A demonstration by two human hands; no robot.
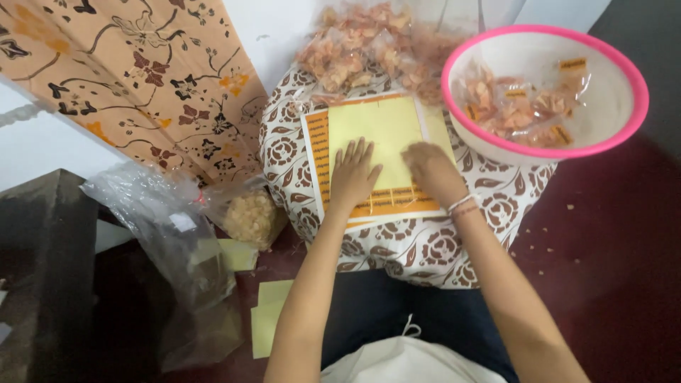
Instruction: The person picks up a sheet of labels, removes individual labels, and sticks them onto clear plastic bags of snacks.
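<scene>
Fingers (358, 152) press label sheet (376, 128) beside pink bowl (624, 78).

The sticker sheet (376, 152) lay flat on a brown-and-white patterned cushion, long side running away from the person. Pale yellow middle w/ labels already peeled off; orange labels left along the left edge & a row across the near end. White backing showed round the edges. Both hands rested on it.
</scene>
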